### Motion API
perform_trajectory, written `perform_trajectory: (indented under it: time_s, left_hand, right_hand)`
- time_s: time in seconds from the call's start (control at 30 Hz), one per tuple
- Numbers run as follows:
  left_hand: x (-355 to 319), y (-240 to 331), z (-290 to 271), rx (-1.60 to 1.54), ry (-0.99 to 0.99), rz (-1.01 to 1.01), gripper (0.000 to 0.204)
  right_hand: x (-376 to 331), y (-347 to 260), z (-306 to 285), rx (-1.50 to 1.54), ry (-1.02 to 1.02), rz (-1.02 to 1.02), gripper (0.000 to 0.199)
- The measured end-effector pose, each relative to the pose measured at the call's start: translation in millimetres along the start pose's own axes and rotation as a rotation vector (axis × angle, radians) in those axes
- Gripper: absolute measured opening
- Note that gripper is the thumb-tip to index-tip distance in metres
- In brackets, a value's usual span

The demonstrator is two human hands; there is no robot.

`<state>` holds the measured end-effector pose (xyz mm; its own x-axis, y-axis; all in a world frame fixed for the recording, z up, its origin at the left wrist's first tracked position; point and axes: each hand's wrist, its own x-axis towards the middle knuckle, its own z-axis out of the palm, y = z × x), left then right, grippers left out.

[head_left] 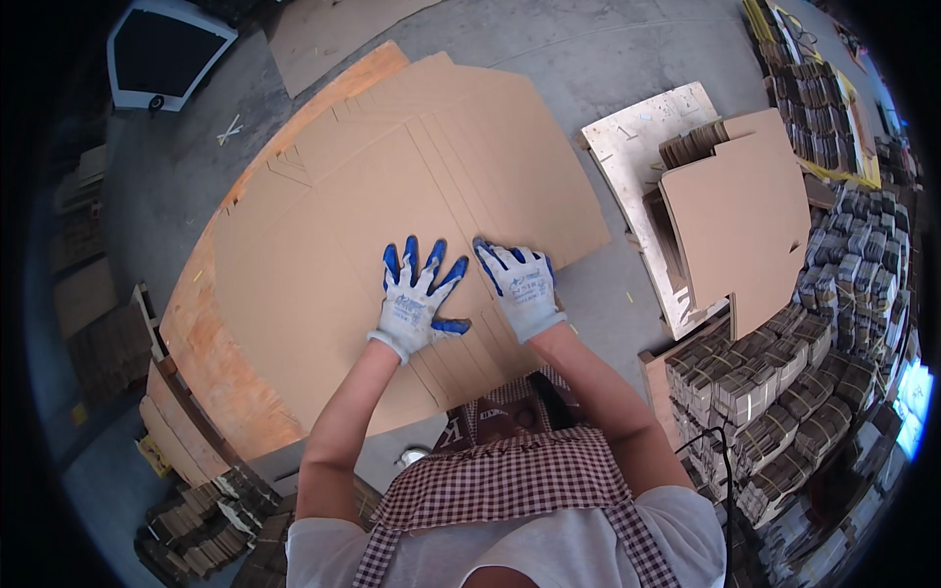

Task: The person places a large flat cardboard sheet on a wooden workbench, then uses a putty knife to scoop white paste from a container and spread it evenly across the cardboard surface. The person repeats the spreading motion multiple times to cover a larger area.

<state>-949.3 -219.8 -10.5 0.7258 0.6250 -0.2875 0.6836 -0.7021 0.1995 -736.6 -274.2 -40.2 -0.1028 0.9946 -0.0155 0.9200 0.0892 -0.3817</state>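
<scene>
Brown-and-white checked cloth makes up the apron [510, 470] at the bottom centre of the frame, worn over a white shirt [657, 539]. Above it, both hands wear white knit gloves with blue-coated fingers. The left hand [412, 302] is open, palm down, its fingers spread wide on a large flat sheet of brown cardboard [343, 245] that fills the centre of the frame. The right hand [522, 284] rests on the same sheet near its right edge, open too, fingers closer together and slightly bent. Creased lines and slits run across the sheet. Beneath it, an orange-brown wooden board [221, 367] shows along the left. At right, cut brown cardboard pieces [740, 211] lie on a pale wooden board [637, 147]; strapped cardboard bundles [750, 377] fill the lower right. A white-framed dark panel [165, 57] stands at upper left on the grey floor [559, 34].
</scene>
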Motion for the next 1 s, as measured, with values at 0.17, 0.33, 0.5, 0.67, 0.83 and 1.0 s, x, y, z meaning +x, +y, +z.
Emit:
perform_trajectory:
  time_s: [0.17,0.33,0.5,0.67,0.83,1.0]
  left_hand:
    - [0.1,-1.9,1.5,-0.004,0.025,0.019,0.106]
    - [4.1,2.3,-18.0,-0.019,0.046,0.026,0.097]
    - [37.3,0.9,-32.6,0.032,0.123,0.072,0.077]
    - [76.8,-12.5,-33.5,0.087,0.206,0.077,0.067]
    - [98.8,-24.2,-26.5,0.081,0.228,0.045,0.064]
    - [101.8,-23.3,-24.6,0.051,0.228,0.035,0.070]
  right_hand:
    - [-0.7,0.4,1.3,-0.007,0.017,-0.004,0.054]
    - [0.0,1.9,-4.2,0.047,0.051,0.007,0.051]
    - [-6.8,11.8,-16.3,0.124,0.186,0.089,0.045]
    - [-14.3,19.7,-8.3,0.038,0.229,0.130,0.041]
    - [-13.7,20.6,-2.5,0.020,0.227,0.144,0.041]
    - [-13.5,21.1,0.2,0.010,0.233,0.158,0.043]
